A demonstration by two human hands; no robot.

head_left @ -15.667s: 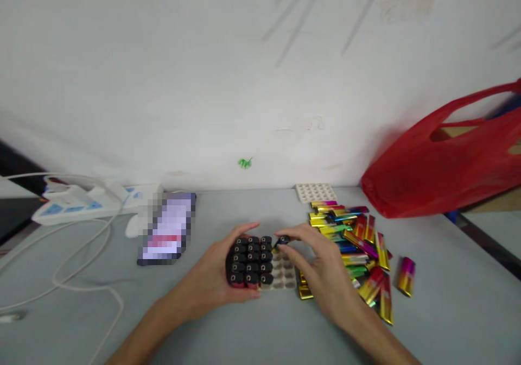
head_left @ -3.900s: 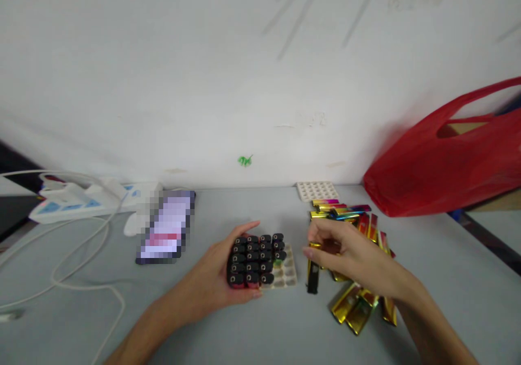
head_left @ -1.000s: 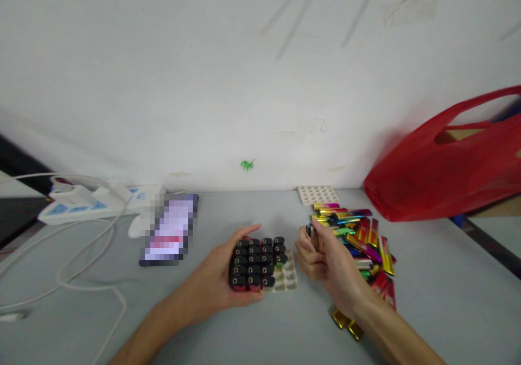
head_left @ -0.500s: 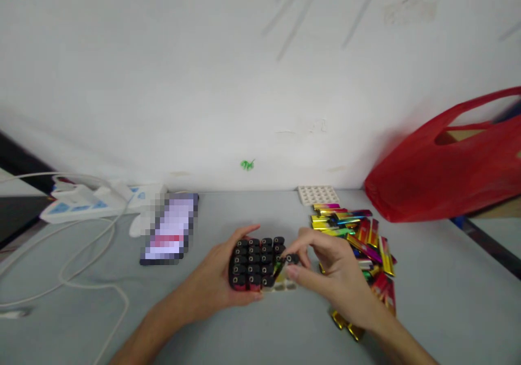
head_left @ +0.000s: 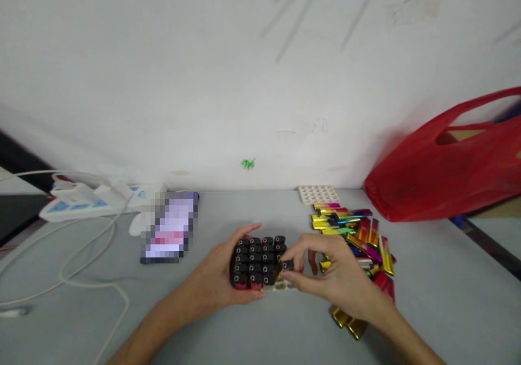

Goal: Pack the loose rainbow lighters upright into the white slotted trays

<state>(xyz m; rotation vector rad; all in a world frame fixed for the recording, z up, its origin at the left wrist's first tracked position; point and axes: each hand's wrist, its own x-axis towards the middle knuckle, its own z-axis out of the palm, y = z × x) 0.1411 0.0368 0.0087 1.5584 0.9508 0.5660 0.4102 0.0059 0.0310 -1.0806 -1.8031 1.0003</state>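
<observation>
Beneath my grip spread the grey table [head_left: 244, 332]. Farther off to its right slumped the red bag [head_left: 439, 169]; nearer lay the heap of shiny pieces [head_left: 360, 245], partly behind my right hand [head_left: 329, 270]. My left hand [head_left: 222, 270] was wrapped around the left side of the black-topped block [head_left: 254, 259], which stood in the pale tray [head_left: 280, 286]. Between right thumb and forefinger I had the single piece [head_left: 287, 265] pinched; it had just sunk lower, bringing it to the cells beside the partly filled column. Whether its foot had seated, I couldn't tell.
</observation>
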